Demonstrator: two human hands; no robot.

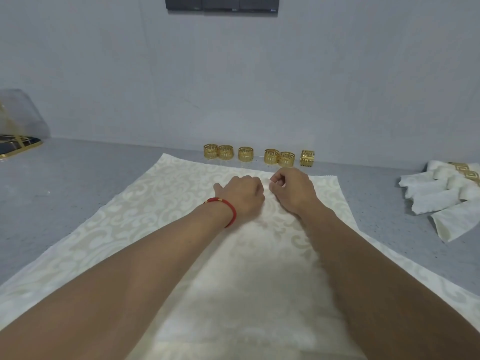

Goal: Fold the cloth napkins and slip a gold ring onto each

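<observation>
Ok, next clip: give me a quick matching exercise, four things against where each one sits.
Things:
1. spread napkin
2. loose gold rings
3. finished napkins
4. red bracelet

Places:
A. on the left wrist
B. in a row along the wall
C. flat under both hands
D. piled at the counter's right edge

Pairs: 1-C, 2-B, 3-D, 4-A

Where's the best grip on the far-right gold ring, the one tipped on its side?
Take the rightmost gold ring from above, fingers pinching its band. It lies on its side near the wall, apart from its neighbour ring, so its right side and top look free. A side approach from the left would likely bump that neighbour.
</observation>
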